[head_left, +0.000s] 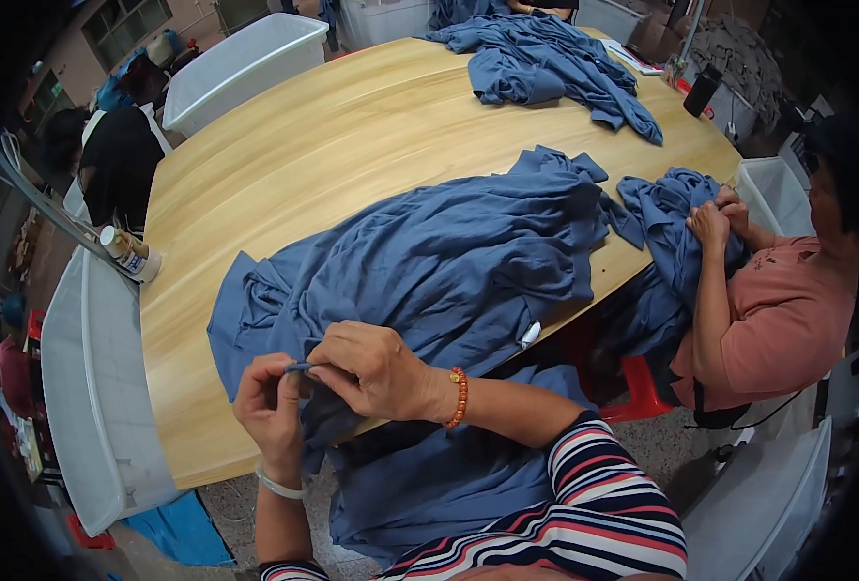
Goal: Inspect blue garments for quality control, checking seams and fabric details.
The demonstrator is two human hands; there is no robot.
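Observation:
A large slate-blue garment lies bunched and wrinkled across the near part of the table, and some of its cloth hangs over the near edge. Close to its left end, a narrow folded edge of the cloth is pinched between my left hand and my right hand. The fingertips of both hands almost meet there, and what lies inside the pinch is mostly hidden. More blue cloth drapes below the table edge in front of me. A small white object rests by the garment's near right side.
The wooden table has another blue cloth pile at its far end. A bottle stands at the left edge, beside a white bin. Another white bin is beyond. At right, a co-worker handles blue cloth.

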